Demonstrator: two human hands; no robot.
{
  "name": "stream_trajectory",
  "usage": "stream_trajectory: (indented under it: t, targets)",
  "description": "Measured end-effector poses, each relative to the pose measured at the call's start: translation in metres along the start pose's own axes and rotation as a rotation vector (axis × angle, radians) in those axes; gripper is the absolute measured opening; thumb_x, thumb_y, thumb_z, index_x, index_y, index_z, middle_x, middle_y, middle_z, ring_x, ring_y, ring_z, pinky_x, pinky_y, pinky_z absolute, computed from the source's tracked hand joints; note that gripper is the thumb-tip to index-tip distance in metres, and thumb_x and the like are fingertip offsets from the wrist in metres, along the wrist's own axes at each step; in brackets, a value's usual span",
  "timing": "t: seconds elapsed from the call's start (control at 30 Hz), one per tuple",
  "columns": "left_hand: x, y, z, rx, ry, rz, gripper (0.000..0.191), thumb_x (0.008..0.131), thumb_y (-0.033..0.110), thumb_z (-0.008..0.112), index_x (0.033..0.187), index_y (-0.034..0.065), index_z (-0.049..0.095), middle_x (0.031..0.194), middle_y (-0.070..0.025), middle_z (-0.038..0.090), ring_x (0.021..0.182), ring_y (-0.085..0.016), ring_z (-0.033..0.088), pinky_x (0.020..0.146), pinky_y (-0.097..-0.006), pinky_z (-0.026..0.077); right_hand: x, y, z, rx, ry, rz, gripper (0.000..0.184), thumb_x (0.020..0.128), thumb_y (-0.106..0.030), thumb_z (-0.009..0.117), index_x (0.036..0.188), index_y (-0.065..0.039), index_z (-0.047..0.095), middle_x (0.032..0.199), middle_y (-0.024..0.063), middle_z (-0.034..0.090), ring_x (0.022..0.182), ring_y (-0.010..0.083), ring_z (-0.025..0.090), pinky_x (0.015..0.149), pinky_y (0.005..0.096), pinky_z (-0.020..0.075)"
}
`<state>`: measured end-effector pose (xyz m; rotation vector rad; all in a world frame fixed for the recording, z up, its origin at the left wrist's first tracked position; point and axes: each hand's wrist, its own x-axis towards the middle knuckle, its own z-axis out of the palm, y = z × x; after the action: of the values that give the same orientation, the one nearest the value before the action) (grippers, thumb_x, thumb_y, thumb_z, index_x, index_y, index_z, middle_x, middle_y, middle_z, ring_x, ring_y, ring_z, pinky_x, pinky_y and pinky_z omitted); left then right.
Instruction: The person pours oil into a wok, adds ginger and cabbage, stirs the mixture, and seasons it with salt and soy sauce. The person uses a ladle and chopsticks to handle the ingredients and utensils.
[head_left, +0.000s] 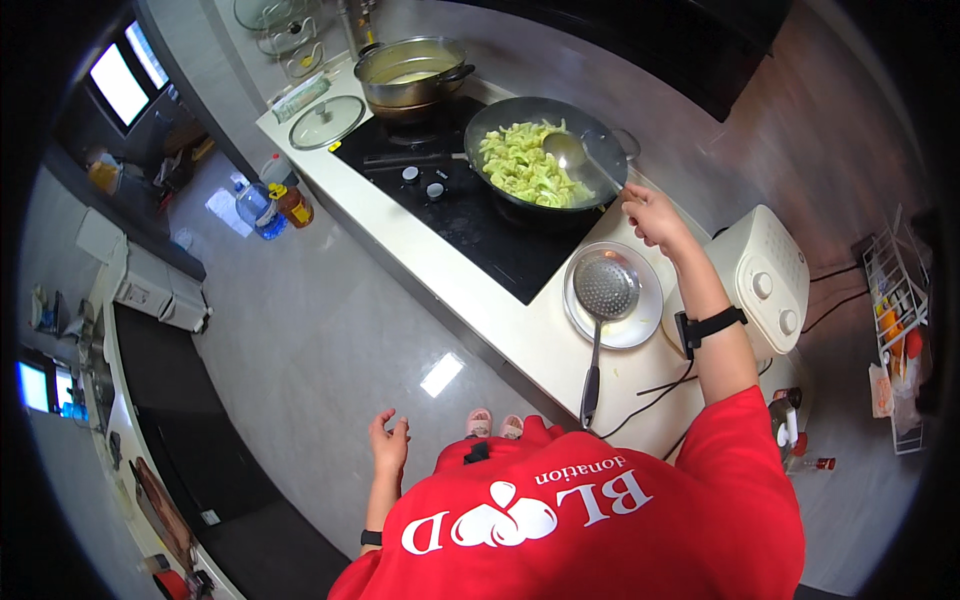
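Observation:
My right hand (649, 214) is closed around the handle of a metal ladle (567, 151). The bowl of the ladle rests at the right side of pale green chopped vegetables (525, 166) in a dark wok (600, 135). The wok sits on a black glass cooktop (480, 247). My left hand (389, 441) hangs over the floor, away from the counter, with its fingers apart and nothing in them. Below my right hand, a perforated skimmer (606, 286) lies across a white plate (651, 300), its black handle pointing towards me.
A steel pot (409, 88) stands on the cooktop's far left part, beside a glass lid (327, 123). A white air fryer (765, 281) with dials stands right of the plate, cables (645, 414) near it. Bottles (259, 210) stand on the floor beyond the counter.

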<state>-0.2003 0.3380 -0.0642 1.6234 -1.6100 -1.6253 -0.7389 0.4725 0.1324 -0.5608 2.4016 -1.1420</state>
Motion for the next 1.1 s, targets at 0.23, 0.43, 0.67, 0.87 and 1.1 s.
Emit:
stream_trajectory:
  t: [0.23,0.43,0.67,0.87,1.1]
  targets:
    - [-0.02,0.021,0.017,0.052,-0.011,0.034,0.037,0.084,0.016,0.064,0.116,0.0014,0.055,0.119,-0.0151,0.044,0.077,-0.018,0.061,0.07,-0.0305,0.053,0.055,-0.003,0.052,0.212,0.073,0.016,0.054,0.085,-0.016,0.056,0.137,-0.01,0.046,0.075,0.0055,0.057,0.051,0.0105,0.048,0.038,0.0272,0.0364]
    - [-0.024,0.027,0.026,0.149,-0.006,0.08,0.037,0.083,0.015,0.065,0.116,0.0026,0.055,0.119,-0.0155,0.045,0.077,-0.017,0.061,0.074,-0.0306,0.05,0.014,-0.022,0.035,0.07,-0.238,-0.128,0.052,0.083,-0.011,0.058,0.134,-0.008,0.049,0.075,0.0071,0.059,0.056,0.0141,0.053,0.048,0.0288,0.0423]
    - [-0.013,0.033,0.019,0.148,0.021,0.093,0.037,0.084,0.016,0.065,0.117,0.0025,0.055,0.122,-0.0169,0.044,0.078,-0.018,0.061,0.077,-0.0306,0.05,-0.105,-0.044,-0.043,-0.367,-0.038,-0.48,0.046,0.081,-0.01,0.056,0.127,-0.004,0.053,0.106,0.0221,0.063,0.092,0.0312,0.063,0.083,0.0334,0.0468]
    - [-0.013,0.057,0.036,0.23,-0.048,0.096,0.038,0.085,0.018,0.063,0.118,0.0027,0.054,0.125,-0.0169,0.043,0.084,-0.019,0.062,0.078,-0.031,0.05,-0.104,-0.037,-0.023,-0.436,-0.147,-0.372,0.047,0.083,-0.007,0.055,0.129,-0.006,0.052,0.102,0.0243,0.063,0.087,0.0318,0.063,0.082,0.034,0.0476]
    - [-0.017,0.063,0.042,0.184,-0.069,0.195,0.037,0.084,0.015,0.064,0.117,0.002,0.054,0.126,-0.0171,0.042,0.085,-0.02,0.062,0.077,-0.0307,0.051,-0.003,0.008,0.014,-0.523,0.329,-0.465,0.045,0.084,-0.011,0.055,0.129,-0.007,0.052,0.098,0.0281,0.062,0.089,0.042,0.06,0.08,0.0471,0.0483]
